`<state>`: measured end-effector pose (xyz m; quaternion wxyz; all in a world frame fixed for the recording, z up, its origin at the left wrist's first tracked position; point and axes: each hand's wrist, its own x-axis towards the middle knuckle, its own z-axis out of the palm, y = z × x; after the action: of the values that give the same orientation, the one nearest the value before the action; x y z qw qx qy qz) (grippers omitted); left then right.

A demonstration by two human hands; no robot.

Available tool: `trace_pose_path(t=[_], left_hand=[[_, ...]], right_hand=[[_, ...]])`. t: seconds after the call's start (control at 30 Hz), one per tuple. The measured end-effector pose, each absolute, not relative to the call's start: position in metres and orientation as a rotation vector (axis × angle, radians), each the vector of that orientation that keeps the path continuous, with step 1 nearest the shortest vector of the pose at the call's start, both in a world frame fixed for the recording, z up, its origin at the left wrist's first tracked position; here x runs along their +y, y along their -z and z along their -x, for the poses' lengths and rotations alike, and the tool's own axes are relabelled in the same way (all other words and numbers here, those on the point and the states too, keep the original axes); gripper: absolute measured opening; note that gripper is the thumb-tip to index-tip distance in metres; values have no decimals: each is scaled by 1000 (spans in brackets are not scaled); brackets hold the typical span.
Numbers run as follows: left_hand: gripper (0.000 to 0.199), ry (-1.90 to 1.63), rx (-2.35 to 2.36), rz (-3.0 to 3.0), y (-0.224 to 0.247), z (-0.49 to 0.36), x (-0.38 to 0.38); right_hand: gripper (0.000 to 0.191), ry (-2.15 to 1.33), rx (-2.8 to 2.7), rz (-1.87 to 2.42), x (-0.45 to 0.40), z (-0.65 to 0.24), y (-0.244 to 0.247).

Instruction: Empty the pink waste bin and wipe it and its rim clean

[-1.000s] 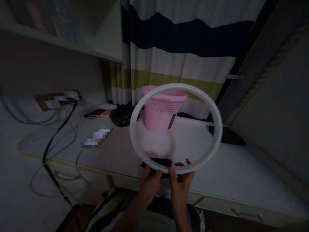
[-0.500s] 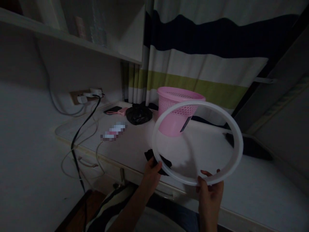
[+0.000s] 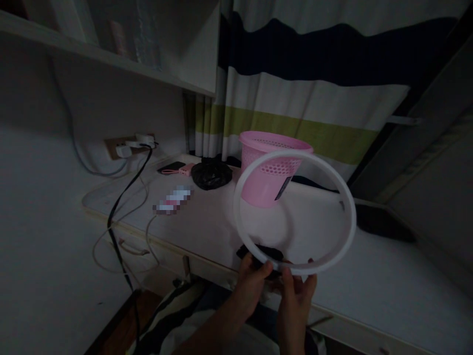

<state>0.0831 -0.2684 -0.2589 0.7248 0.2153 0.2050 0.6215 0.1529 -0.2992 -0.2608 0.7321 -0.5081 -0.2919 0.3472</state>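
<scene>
A large white ring (image 3: 349,231) is held up over the front of the desk, tilted so its opening faces me. My left hand (image 3: 253,283) is closed on the ring's lower left, with a crumpled black cloth-like piece (image 3: 271,252) bunched behind its fingers; I cannot tell exactly what that piece is. Just to the right, my right hand (image 3: 297,288) pinches the bottom of the ring, thumb in front. Behind the ring stands a pink wastebasket (image 3: 258,190) with a perforated upper wall, partly seen through the opening.
On the white desk (image 3: 207,224), a bundled black plastic bag (image 3: 210,175) lies left of the basket. A blurred-out phone (image 3: 173,199), a pink power bank (image 3: 186,169) and cables are further left. A dark flat object (image 3: 384,222) lies at right. A shelf (image 3: 185,79) overhangs the left side.
My left hand has moved right with the black piece, and my right hand has moved left, so they are nearly together at the ring's bottom. The ring has shifted slightly left and up.
</scene>
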Motion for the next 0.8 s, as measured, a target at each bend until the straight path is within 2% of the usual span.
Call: trace_pose_path(t=[0.2,0.37,0.57,0.7,0.8], left_hand=[[30,-1375,460,-470,265,-89,-276],[29,-1391,494,-417,272,-82,-265],[38,-1481,603,-364,274,-57,-244],[39,-1463,574,-395,269,-51,-242],[37,-1441,553,-463,265,-51,-245]], right_hand=[[74,-681,-668,1137,-292,-163,260],[52,-622,-756,1143,-291,-168,254],[42,-503,-767,1228,-292,-194,260],[43,-484,-812,1222,-291,-210,261],[57,-468,-815,1215,-294,-211,254]])
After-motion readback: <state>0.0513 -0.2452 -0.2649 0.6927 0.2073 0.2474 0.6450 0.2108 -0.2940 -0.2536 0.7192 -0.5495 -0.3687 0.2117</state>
